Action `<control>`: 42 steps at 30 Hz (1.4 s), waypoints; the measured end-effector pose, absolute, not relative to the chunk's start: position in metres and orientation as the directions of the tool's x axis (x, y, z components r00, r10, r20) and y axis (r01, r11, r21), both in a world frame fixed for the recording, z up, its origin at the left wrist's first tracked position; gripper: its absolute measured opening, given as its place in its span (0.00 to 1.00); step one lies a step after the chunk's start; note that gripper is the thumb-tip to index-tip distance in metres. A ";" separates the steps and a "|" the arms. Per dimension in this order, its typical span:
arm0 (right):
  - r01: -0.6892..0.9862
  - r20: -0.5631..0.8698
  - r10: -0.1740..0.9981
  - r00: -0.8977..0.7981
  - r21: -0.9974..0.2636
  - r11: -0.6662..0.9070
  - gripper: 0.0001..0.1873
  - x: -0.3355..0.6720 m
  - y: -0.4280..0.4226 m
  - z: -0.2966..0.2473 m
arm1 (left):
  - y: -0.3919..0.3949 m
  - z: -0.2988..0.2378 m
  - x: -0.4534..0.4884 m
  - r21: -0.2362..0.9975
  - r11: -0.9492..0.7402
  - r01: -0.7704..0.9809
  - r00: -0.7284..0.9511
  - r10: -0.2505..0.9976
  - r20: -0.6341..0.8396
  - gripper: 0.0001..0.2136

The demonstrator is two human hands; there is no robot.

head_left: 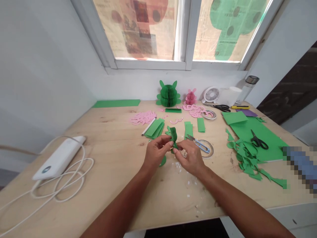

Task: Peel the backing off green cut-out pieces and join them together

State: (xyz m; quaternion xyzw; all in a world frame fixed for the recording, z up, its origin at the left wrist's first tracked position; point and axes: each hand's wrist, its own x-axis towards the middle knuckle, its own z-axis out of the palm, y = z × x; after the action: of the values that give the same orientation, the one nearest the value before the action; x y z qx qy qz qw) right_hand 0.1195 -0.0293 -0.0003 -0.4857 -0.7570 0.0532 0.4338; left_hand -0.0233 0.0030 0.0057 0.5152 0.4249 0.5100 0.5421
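Observation:
Both my hands meet over the middle of the wooden table [114,158]. My left hand [156,152] pinches a small stack of green paper cut-outs [173,135] that stands upright between my fingers. My right hand [189,157] pinches the lower end of the same green stack, and something small and pale shows under its fingers. A second green piece [162,161] peeks out below my left hand. Blue-handled snips [199,143] lie just behind my right hand, on a roll of tape [209,152].
Folded green strips [155,128], pink cut-outs [142,117], a green paper figure [168,95] and a pink one [191,97] sit behind. Green sheets, scraps and black scissors [258,140] lie right. A white power bank [59,157] with cable lies left. Fan, bottle and window stand at the back.

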 end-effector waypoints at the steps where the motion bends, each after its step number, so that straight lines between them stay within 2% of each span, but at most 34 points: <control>1: 0.681 0.601 0.786 -0.142 -0.517 0.518 0.06 0.119 -0.029 0.000 | 0.002 0.006 -0.023 0.991 -0.043 -0.126 0.121 0.991 0.058 0.13; 10: 0.643 0.571 0.813 -0.117 -0.580 0.500 0.08 0.119 -0.031 0.002 | 0.001 0.010 -0.022 0.991 -0.031 -0.132 0.149 0.988 0.050 0.11; 15: 0.475 0.433 0.899 0.066 -0.806 0.353 0.11 0.123 -0.028 0.003 | -0.001 0.013 -0.023 0.992 -0.043 -0.117 0.205 0.976 0.067 0.12; 19: 0.272 0.287 0.956 0.060 -0.926 0.261 0.12 0.124 -0.023 0.001 | -0.003 0.010 -0.021 0.992 -0.024 -0.124 0.330 0.942 0.064 0.13; 30: 0.073 0.154 0.985 0.075 -0.986 0.149 0.11 0.122 -0.019 -0.001 | -0.003 0.008 -0.022 0.998 -0.039 -0.056 0.350 0.935 0.056 0.12; 34: -0.026 0.137 0.988 0.065 -0.990 0.139 0.11 0.121 -0.021 0.005 | -0.004 0.015 -0.023 0.998 -0.032 -0.057 0.374 0.926 0.051 0.12; 42: -0.098 0.123 0.992 0.037 -0.987 0.126 0.09 0.122 -0.022 0.010 | -0.005 0.020 -0.023 0.998 -0.044 -0.045 0.340 0.939 0.057 0.10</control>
State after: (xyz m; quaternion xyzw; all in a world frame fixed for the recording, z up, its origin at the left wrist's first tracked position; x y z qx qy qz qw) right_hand 0.1216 -0.0218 0.0095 -0.4496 -0.4969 0.4844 0.5624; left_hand -0.0232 -0.0048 0.0195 0.5822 0.3836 0.4276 0.5753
